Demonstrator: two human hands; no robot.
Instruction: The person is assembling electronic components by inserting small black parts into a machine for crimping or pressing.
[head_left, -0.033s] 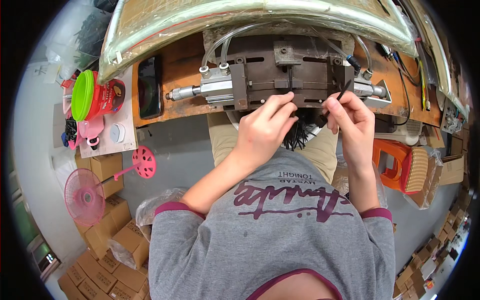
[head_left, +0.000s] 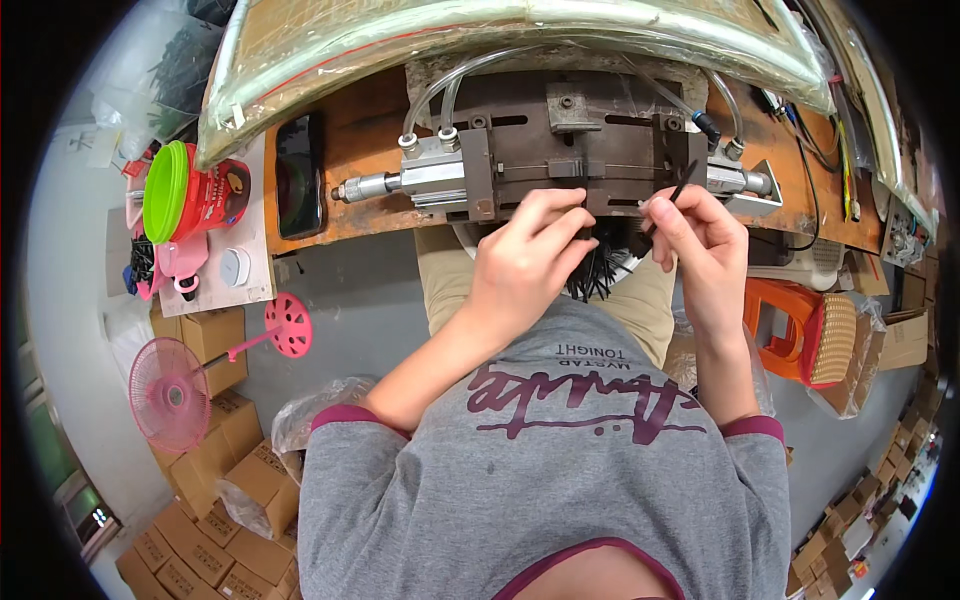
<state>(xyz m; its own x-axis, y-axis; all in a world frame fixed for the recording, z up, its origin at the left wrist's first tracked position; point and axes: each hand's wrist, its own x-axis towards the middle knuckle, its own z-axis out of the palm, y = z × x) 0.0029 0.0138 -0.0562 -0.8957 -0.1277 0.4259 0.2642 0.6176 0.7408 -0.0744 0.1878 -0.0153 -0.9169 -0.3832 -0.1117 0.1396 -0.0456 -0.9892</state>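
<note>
My left hand (head_left: 530, 250) is at the front edge of a dark metal clamping fixture (head_left: 540, 150), thumb and fingers pinched together. A thin black strip, mostly hidden, seems to be at its fingertips, by the small central block (head_left: 566, 168) of the fixture. In my right hand (head_left: 700, 235) a slim black strip (head_left: 685, 180) is pinched between thumb and fingers, slanting up toward the fixture's right end. Below and between both hands, a bundle of thin black strips (head_left: 597, 272) lies over a white bowl (head_left: 627, 266) at my lap, partly covered by my hands.
Silver air cylinders (head_left: 432, 183) with clear hoses flank the fixture on the wooden bench (head_left: 350, 140). A dark phone-like slab (head_left: 299, 175) lies to the left, beside a red and green bucket (head_left: 190, 190). A pink fan (head_left: 170, 393) and cartons stand left, an orange stool (head_left: 795, 325) right.
The black strip that stood in the fixture's central slot has shifted down toward me with my left fingertips. My right hand has barely moved and keeps its strip.
</note>
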